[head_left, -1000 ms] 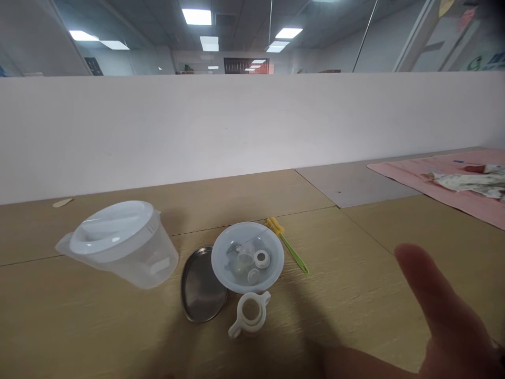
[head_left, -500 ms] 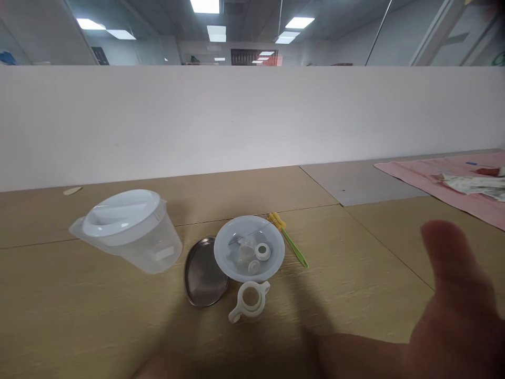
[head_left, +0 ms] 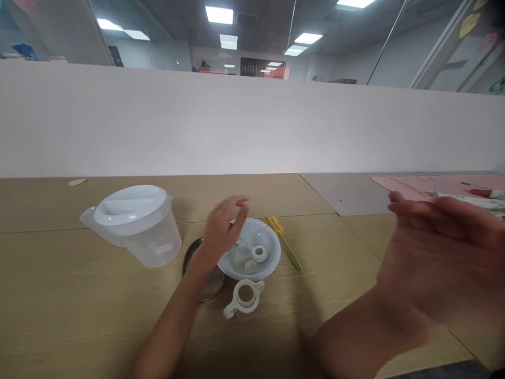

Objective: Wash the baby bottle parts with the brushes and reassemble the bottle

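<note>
My left hand (head_left: 221, 226) hovers open over the left rim of a white plastic bowl (head_left: 270, 261), fingers loosely spread and holding nothing. The bowl contains several small clear and white plastic parts. A steel dish (head_left: 212, 281) lies partly under my left wrist. A white ring piece with side handles (head_left: 243, 299) sits in front of the bowl. My right hand (head_left: 437, 258) is raised close to the camera at the right, flat and open, blurred and empty.
A lidded clear plastic jug (head_left: 136, 223) stands left of the bowl. A yellow and green brush (head_left: 284, 242) lies to the right of the bowl. A pink cloth (head_left: 434, 184) with items lies at the far right. A white partition wall runs behind the wooden table (head_left: 59, 295).
My left arm has come into view from below and reached up to the bowl. My right hand rose and turned flat, nearer the camera. The view shifted slightly.
</note>
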The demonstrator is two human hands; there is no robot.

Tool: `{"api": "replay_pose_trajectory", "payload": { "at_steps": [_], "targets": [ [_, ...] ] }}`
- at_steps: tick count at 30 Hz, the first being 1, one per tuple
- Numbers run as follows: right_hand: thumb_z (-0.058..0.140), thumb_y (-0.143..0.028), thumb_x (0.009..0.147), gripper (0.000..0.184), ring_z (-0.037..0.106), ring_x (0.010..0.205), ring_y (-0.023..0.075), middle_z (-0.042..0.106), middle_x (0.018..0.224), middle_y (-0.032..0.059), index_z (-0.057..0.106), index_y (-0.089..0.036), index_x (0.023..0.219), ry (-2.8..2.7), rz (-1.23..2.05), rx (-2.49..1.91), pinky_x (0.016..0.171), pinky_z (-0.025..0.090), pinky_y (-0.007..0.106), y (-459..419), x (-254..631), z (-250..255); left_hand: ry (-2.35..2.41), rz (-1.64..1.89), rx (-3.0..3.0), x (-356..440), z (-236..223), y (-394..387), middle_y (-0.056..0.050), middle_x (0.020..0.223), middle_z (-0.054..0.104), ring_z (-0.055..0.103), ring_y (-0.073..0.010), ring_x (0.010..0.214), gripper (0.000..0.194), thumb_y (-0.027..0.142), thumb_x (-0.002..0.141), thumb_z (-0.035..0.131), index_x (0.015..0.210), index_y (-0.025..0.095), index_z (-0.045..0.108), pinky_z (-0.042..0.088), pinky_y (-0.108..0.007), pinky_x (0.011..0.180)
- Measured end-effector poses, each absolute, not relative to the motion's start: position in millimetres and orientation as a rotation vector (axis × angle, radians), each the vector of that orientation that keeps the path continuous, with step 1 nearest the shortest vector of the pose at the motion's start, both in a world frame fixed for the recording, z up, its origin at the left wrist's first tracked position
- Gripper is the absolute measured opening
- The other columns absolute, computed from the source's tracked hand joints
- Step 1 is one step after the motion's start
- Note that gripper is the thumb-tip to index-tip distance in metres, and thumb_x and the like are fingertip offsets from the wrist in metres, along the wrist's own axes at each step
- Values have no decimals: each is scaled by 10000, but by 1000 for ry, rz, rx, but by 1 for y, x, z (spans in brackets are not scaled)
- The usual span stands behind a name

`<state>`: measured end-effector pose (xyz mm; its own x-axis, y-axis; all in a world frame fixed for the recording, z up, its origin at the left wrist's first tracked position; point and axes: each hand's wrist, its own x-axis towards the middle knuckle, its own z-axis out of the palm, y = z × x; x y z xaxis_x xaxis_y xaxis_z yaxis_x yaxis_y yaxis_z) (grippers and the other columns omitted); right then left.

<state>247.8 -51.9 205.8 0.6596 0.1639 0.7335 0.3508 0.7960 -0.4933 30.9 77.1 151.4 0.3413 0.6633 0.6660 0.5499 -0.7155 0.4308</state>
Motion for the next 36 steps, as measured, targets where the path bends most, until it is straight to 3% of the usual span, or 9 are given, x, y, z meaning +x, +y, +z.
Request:
{"api": "replay_pose_trajectory", "payload": {
  "at_steps": [4, 7, 10, 13, 16, 21, 28, 36],
  "targets": [
    [514, -276, 756, 178, 603, 579, 176, 628, 666, 0, 657, -186, 699, -792, 7, -706, 722, 494, 420, -13, 259, 206, 1283, 369, 2616, 43, 131, 96, -78, 975, 687, 622, -195, 943, 271, 258, 888, 406, 1007, 168, 631, 453, -316, 879],
    [512, -359, 786, 261, 614, 656, 179, 646, 666, 29, 654, -144, 742, -904, 119, -1138, 759, 475, 369, 21, 279, 183, 1291, 47, 2593, 43, 113, 101, -85, 886, 698, 636, -210, 871, 232, 205, 841, 449, 917, 158, 662, 467, -312, 820],
    [446, -398, 842, 346, 623, 735, 194, 669, 754, 71, 652, -139, 742, -1307, 304, -1729, 708, 446, 298, 51, 294, 154, 1275, 18, 2597, 41, 102, 103, -74, 843, 698, 636, -214, 833, 206, 202, 810, 481, 884, 168, 670, 469, -305, 796],
    [514, -270, 805, 265, 614, 704, 204, 645, 672, 99, 621, -121, 614, -1625, 597, -2233, 611, 414, 261, 75, 295, 125, 1259, 46, 2642, 42, 95, 107, -73, 911, 694, 625, -212, 882, 235, 189, 807, 471, 962, 176, 648, 460, -302, 828],
    [598, -206, 732, 207, 583, 572, 160, 593, 549, 56, 592, -123, 543, -1674, 792, -2273, 526, 398, 227, 92, 291, 100, 1264, 79, 2670, 48, 90, 112, -95, 1007, 675, 615, -208, 938, 285, 158, 826, 431, 1056, 163, 599, 452, -309, 855],
    [647, -139, 671, 12, 585, 537, 125, 602, 558, 8, 655, -130, 671, -1682, 994, -2266, 505, 424, 189, 109, 289, 70, 1262, 19, 2660, 53, 84, 114, -126, 948, 683, 644, -219, 844, 252, 173, 819, 450, 1028, 126, 583, 477, -308, 762],
    [619, -41, 638, 104, 607, 506, 137, 610, 539, 9, 650, -134, 671, -1661, 1094, -2248, 483, 463, 192, 117, 291, 56, 1264, 16, 2636, 51, 87, 112, -126, 920, 686, 650, -208, 795, 229, 244, 860, 420, 957, 129, 592, 476, -294, 710],
    [595, -39, 659, 138, 570, 439, 120, 516, 415, -20, 569, -122, 553, -1632, 923, -2246, 466, 470, 196, 104, 301, 73, 1237, 55, 2640, 49, 90, 113, -93, 921, 686, 644, -190, 824, 202, 239, 844, 462, 906, 153, 634, 473, -285, 757]
  ]
}}
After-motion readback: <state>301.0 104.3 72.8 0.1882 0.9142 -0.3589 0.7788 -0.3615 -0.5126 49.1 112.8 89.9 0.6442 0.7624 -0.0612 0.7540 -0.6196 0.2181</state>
